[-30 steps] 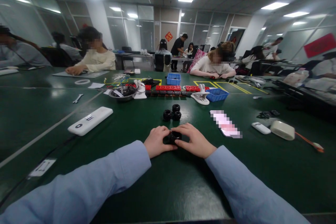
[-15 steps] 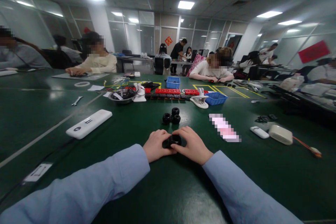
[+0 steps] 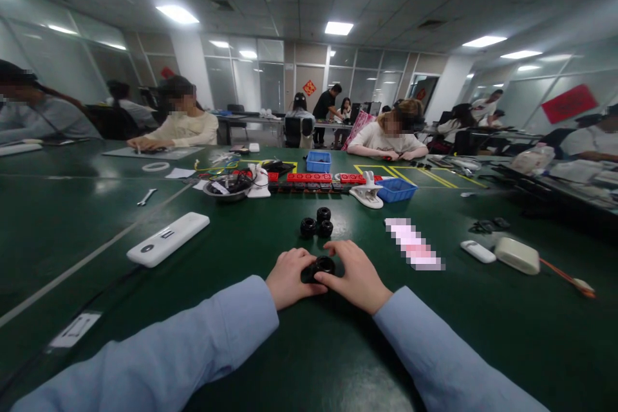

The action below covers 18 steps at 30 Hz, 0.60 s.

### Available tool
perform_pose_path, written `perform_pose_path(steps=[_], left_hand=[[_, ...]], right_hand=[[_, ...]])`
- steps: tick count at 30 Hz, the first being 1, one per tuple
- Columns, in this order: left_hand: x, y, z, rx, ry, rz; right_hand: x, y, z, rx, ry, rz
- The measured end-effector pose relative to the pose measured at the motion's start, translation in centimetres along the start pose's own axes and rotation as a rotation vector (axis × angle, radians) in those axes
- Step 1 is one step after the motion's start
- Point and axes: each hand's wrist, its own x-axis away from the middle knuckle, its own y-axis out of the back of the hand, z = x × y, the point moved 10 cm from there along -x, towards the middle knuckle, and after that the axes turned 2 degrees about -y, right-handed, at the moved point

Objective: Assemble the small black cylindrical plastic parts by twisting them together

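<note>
Shiny blk rnd part [image 3: 321, 266], hollow up top, in grip of L fingers [image 3: 300, 257] + R fingers [image 3: 344, 250]

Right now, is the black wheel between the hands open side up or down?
Up: the black wheel shows its round opening beside the right hand. I cannot tell whether it touches the green table.

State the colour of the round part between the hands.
The round part is black, in the head view.
</note>
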Motion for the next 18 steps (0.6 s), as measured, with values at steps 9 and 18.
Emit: perform_pose_path(steps=[9, 18], left_hand=[[0.2, 0.3, -0.4, -0.011, -0.006, -0.022], [0.1, 0.1, -0.1, -0.021, 0.003, 0.0]], right_hand=[[0.1, -0.7, 1.2, 0.004, 0.103, 0.041], [0.2, 0.1, 0.8, 0.036, 0.037, -0.033]])
